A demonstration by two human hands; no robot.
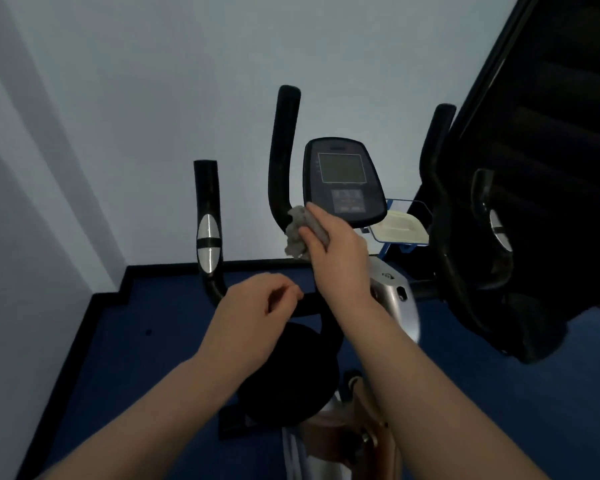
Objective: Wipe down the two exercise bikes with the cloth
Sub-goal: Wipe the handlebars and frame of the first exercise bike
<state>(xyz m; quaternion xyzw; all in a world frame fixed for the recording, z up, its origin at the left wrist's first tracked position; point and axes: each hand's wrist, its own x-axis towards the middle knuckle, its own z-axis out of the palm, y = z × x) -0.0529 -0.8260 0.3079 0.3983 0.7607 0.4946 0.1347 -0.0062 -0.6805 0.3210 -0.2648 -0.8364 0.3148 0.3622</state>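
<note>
The exercise bike (388, 299) fills the middle of my view, standing on the blue floor (125, 358) near its wall edge; my arms hide much of its frame and its saddle is a dark blur. To the right a second dark machine (534, 202) is cut off by the frame, possibly the other bike. The console (342, 181) screen is unreadable. My right hand (336, 254) grips the grey cloth (297, 235), bunched against the base of the upright handlebar (283, 157). My left hand (257, 317) hovers with fingers curled loosely, holding nothing.
</note>
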